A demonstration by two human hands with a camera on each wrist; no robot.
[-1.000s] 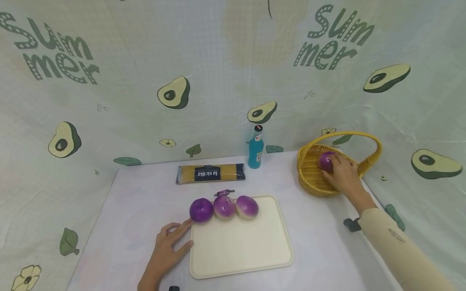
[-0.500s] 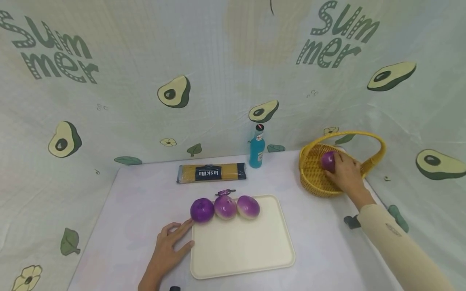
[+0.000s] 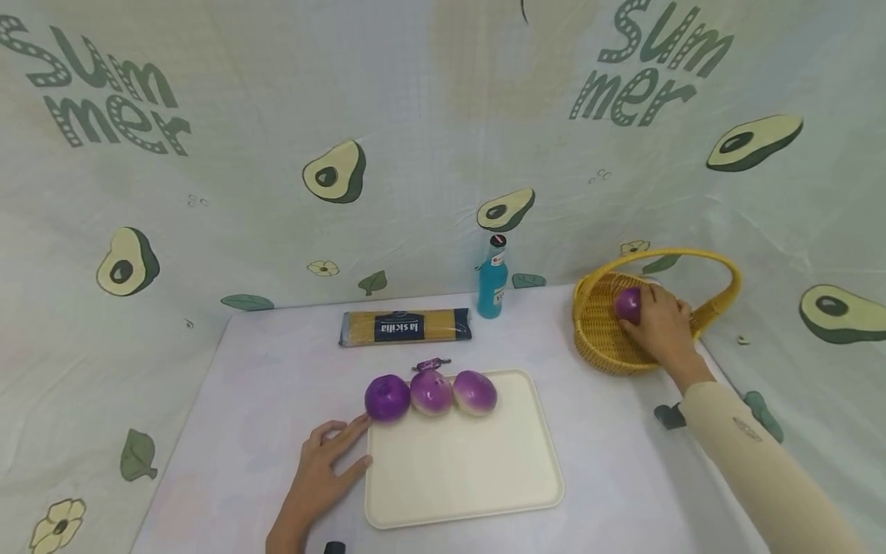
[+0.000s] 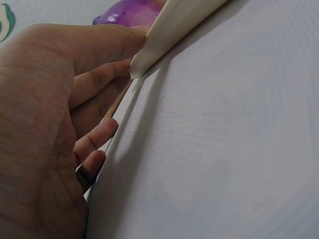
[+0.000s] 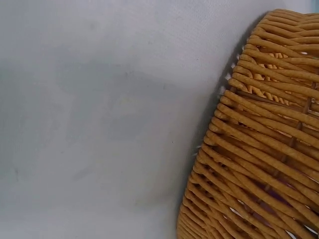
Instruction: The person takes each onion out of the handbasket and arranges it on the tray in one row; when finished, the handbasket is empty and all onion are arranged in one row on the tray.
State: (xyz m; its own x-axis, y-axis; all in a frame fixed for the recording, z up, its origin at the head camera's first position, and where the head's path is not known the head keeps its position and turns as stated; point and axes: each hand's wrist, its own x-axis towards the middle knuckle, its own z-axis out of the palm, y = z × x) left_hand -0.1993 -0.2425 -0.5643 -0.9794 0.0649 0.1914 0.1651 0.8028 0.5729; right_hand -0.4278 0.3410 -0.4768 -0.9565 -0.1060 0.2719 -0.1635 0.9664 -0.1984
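In the head view my right hand [image 3: 661,325] holds a glossy purple round vegetable [image 3: 627,305] inside the yellow wicker basket [image 3: 588,350]. Only the basket's woven side [image 5: 259,134] shows clearly in the right wrist view. My left hand [image 3: 321,473] touches the left edge of a cream rectangular tray [image 3: 464,469] with thumb and fingertips, its fingers spread. Along the tray's far edge sit a dark purple round vegetable [image 3: 388,398] and two purple-and-white ones, one in the middle [image 3: 431,392] and one to its right [image 3: 474,393]. The left wrist view shows the thumb against the tray rim [image 4: 169,35].
Behind the tray lie a small purple-wrapped candy [image 3: 431,364] and a pasta packet [image 3: 405,327]. A blue bottle [image 3: 492,278] stands by the back cloth. The basket's tall handle [image 3: 664,252] arches over its opening. A black object [image 3: 669,416] is beneath the right forearm.
The head view has shifted slightly, so everything sits a little farther right. My right hand stays in the basket with the purple vegetable; my left hand stays at the tray edge.
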